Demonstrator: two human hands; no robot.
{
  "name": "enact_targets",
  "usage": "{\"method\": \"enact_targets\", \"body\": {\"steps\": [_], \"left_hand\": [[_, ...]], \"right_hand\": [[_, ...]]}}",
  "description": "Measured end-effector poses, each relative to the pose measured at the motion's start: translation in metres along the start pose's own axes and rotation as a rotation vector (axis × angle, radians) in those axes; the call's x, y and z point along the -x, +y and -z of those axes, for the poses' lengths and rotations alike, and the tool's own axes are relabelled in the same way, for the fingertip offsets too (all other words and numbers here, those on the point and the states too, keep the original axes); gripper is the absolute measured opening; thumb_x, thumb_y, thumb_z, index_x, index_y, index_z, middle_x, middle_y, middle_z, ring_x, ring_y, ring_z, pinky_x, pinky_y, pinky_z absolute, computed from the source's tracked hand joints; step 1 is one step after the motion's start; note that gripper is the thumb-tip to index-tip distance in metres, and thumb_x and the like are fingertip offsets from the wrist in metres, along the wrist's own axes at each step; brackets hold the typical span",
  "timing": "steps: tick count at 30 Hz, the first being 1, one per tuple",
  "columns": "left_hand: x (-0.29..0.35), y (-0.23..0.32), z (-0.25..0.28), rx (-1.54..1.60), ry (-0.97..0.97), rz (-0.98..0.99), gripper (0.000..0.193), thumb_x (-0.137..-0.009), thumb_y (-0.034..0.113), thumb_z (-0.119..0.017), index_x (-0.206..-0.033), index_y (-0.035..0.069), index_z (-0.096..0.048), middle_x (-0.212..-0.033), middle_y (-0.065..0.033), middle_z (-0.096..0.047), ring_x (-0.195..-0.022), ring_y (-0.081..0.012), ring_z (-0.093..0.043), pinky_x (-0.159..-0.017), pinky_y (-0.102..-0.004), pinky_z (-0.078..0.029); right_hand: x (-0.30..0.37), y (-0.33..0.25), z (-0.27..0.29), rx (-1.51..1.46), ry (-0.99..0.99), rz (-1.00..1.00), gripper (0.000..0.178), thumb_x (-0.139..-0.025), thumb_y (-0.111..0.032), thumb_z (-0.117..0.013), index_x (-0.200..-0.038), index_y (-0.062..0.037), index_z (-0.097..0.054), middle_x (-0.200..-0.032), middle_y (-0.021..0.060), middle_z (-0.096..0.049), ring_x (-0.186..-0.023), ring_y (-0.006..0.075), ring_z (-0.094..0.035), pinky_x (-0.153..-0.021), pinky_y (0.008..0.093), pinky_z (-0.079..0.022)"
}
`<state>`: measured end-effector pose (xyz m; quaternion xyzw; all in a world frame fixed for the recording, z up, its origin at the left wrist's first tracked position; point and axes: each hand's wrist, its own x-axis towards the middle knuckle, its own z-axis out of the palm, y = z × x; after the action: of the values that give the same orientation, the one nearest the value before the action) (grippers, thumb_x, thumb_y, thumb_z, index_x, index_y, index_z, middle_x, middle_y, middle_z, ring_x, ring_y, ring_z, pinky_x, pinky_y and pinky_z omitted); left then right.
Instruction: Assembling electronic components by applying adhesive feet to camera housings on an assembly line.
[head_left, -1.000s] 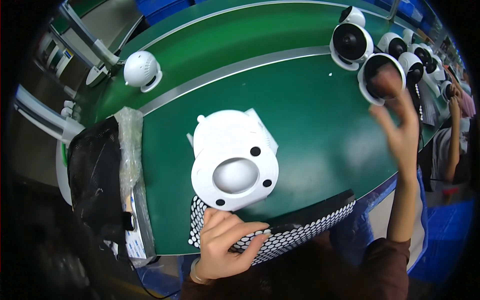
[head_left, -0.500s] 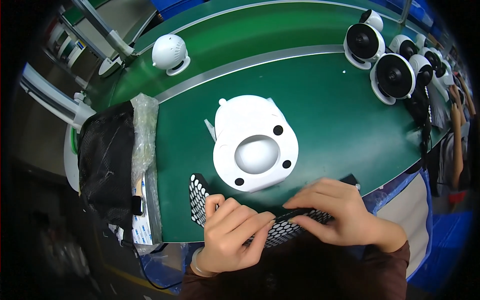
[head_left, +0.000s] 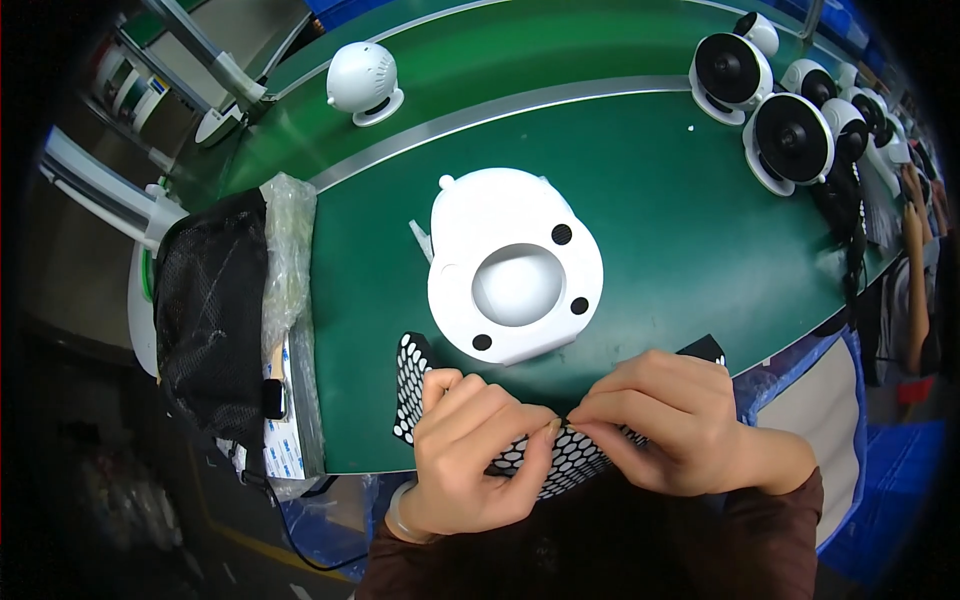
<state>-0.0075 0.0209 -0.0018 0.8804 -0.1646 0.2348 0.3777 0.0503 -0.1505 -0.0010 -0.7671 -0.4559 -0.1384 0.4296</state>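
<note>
Both hands meet over a black sheet of white round stickers (head_left: 560, 455) at the near edge of the green tabletop (head_left: 700, 250). The left hand (head_left: 470, 450) and right hand (head_left: 665, 425) each pinch the sheet, fingertips almost touching. Just beyond the grips lies a white fan housing (head_left: 515, 265), base up; finished fans (head_left: 790, 140) stand far right.

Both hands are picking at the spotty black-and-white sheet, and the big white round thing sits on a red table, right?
Not quite: the table is green, not red, as the head view shows. The rest holds: the left hand and right hand both pinch at the spotty black-and-white sheet, and the big white round thing sits on the table just beyond them.
</note>
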Motion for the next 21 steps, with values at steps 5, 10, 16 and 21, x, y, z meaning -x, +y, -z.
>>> {"method": "enact_targets", "body": {"steps": [5,10,16,21], "left_hand": [[0.000,0.000,-0.002,-0.001,0.038,0.056,0.011,-0.060,-0.001,-0.063,-0.065,0.006,-0.058,-0.057,-0.0007,-0.051,-0.049,-0.0169,-0.040,-0.056,-0.0281,-0.027],[0.002,-0.001,0.001,0.004,0.058,0.072,0.010,-0.061,-0.002,-0.063,-0.065,0.006,-0.058,-0.058,-0.0008,-0.051,-0.050,-0.0171,-0.041,-0.057,-0.0281,-0.027],[0.012,0.001,0.002,0.071,0.186,0.320,0.011,-0.064,-0.003,-0.062,-0.073,0.003,-0.063,-0.092,-0.0118,-0.054,-0.052,-0.0116,-0.040,-0.056,-0.0236,-0.034],[0.009,-0.008,-0.002,0.158,0.234,0.316,0.009,-0.066,-0.001,-0.062,-0.074,0.004,-0.063,-0.100,-0.0130,-0.055,-0.055,-0.0135,-0.042,-0.060,-0.0249,-0.035]], "right_hand": [[0.001,-0.002,-0.006,0.129,0.040,0.068,0.015,-0.064,-0.006,-0.067,-0.077,-0.0050,-0.060,-0.072,0.0029,-0.057,-0.056,0.0172,-0.054,-0.045,0.0259,-0.043],[-0.007,0.005,-0.004,-0.002,-0.060,0.084,0.017,-0.063,-0.006,-0.066,-0.078,-0.0017,-0.058,-0.073,0.0059,-0.056,-0.059,0.0184,-0.055,-0.047,0.0265,-0.045],[-0.026,-0.004,0.002,0.024,0.030,0.199,0.018,-0.061,-0.003,-0.067,-0.076,0.0019,-0.059,-0.075,0.0091,-0.058,-0.071,0.0252,-0.061,-0.060,0.0298,-0.051],[-0.073,-0.002,0.003,0.092,0.102,0.113,0.014,-0.062,0.003,-0.064,-0.074,-0.0004,-0.058,-0.104,0.0170,-0.059,-0.100,0.0298,-0.055,-0.084,0.0348,-0.043]]}}
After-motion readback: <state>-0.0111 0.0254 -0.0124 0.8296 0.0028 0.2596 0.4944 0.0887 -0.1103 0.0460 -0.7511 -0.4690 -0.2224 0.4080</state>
